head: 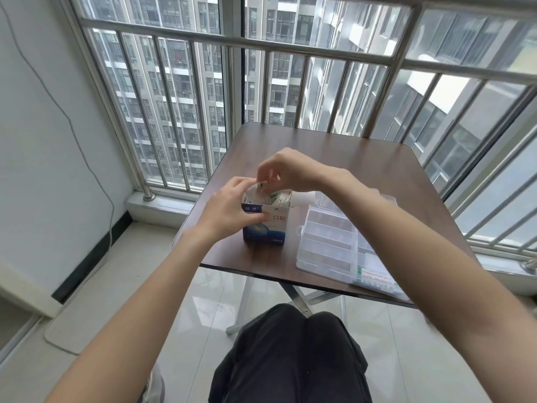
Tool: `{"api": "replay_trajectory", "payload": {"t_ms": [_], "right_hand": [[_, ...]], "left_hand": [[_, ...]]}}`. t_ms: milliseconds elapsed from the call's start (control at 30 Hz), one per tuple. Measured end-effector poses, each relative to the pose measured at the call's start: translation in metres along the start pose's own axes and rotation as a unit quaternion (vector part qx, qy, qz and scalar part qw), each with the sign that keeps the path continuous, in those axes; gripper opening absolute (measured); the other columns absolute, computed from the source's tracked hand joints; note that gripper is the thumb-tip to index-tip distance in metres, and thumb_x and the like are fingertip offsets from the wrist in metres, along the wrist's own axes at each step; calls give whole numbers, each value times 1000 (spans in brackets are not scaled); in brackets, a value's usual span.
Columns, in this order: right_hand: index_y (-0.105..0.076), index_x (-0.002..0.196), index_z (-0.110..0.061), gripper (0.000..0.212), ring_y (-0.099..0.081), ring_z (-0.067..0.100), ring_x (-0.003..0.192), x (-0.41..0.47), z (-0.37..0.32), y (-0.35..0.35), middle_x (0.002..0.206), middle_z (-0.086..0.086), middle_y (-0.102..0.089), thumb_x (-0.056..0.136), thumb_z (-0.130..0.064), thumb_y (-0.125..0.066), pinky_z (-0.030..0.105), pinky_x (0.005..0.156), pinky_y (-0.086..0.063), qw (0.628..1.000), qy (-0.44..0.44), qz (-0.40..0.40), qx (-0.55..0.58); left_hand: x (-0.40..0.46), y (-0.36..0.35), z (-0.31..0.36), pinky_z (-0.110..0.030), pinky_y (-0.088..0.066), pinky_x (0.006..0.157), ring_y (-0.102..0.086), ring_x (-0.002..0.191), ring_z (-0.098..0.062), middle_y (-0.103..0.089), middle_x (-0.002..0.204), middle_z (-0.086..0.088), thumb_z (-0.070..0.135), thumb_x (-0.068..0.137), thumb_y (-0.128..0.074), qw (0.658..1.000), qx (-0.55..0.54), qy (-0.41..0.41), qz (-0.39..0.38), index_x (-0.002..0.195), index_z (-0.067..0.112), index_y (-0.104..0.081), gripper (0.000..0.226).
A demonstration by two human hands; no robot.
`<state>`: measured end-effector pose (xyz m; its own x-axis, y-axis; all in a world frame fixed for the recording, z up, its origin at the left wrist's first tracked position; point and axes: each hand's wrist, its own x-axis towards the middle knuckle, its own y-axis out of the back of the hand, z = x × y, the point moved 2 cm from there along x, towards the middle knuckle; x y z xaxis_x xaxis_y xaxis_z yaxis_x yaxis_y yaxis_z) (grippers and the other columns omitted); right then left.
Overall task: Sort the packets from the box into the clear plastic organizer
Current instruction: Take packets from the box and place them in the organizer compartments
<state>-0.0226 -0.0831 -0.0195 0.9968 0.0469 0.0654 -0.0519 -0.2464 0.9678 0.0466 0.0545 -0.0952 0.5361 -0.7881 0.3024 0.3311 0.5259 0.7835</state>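
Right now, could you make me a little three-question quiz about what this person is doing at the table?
1. True or false: the left hand grips the blue and white box.
2. Where does the clear organizer lie from the box? A) to its right, B) to its left, C) on top of it.
3. Fill in: the right hand pinches something at the box's open ____.

Key
1. True; its fingers are curled round the box's upper part.
2. A; it lies open on the brown table.
3. Top, where packets stick up.
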Motion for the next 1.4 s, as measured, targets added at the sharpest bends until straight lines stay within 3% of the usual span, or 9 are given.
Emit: {"api": "replay_trajectory", "payload": {"t_ms": [100,367,600,800,900,1033,1200,1300,1400], "right_hand": [[-70,100,-13,19,-55,10,72,1,0,-3,81,-6,-61,83,-21,-71,16,67,-44,1000,15,-3,26],[-73,98,-13,16,-58,11,77,2,-3,-15,87,1,-68,82,-17,-71,19,71,-47,997,24,3,71],[-74,94,-7,14,-64,15,77,-1,13,-4,85,2,-70,80,-6,-72,25,74,-55,981,16,109,158],[-72,98,-2,20,-64,12,76,-5,35,-6,88,4,-70,79,2,-69,15,74,-53,919,-56,303,245],[-72,98,0,19,-65,14,76,-6,37,-16,90,9,-72,79,-1,-71,14,73,-53,914,-62,323,237],[-73,96,-2,16,-61,-6,69,-7,42,-22,85,2,-70,80,-3,-71,10,69,-49,904,-67,349,238],[-73,94,-2,13,-61,-11,68,-12,48,-25,84,0,-69,81,-4,-71,9,69,-49,888,-86,373,255],[-73,94,-4,13,-63,-5,71,-14,48,-28,85,1,-70,81,-2,-69,13,71,-52,888,-86,372,256],[-73,94,-4,14,-65,9,74,-16,46,-31,86,3,-71,81,0,-68,19,73,-55,885,-84,376,262]], "left_hand": [[0,0,0,-35,-44,93,-51,112,-16,-52,127,4,43,68,-79,1000,-4,0,2,131,23,-53,70],[-1,1,0,-31,-44,90,-52,109,-14,-54,124,5,40,67,-81,1000,-22,0,8,122,25,-60,60],[-1,2,0,-32,-43,92,-53,109,-14,-55,124,6,40,65,-82,1000,-24,4,13,119,22,-61,61],[3,3,0,-28,-43,91,-53,111,-13,-54,127,5,42,63,-83,999,-31,9,15,123,18,-60,68],[5,2,0,-26,-42,90,-53,111,-13,-56,125,5,39,63,-84,999,-37,7,22,120,20,-62,63],[6,1,-1,-21,-38,92,-52,115,-12,-54,128,4,38,63,-85,999,-39,2,23,126,21,-58,70],[11,7,2,-25,-33,99,-44,123,-12,-51,131,3,63,69,-69,995,-81,51,14,127,22,-53,74],[23,12,11,-31,-35,96,-46,118,-17,-55,121,1,58,76,-65,998,11,36,57,113,21,-58,52],[35,10,18,-37,-34,97,-43,120,-23,-55,124,-1,58,77,-64,995,87,49,10,111,23,-61,49]]}}
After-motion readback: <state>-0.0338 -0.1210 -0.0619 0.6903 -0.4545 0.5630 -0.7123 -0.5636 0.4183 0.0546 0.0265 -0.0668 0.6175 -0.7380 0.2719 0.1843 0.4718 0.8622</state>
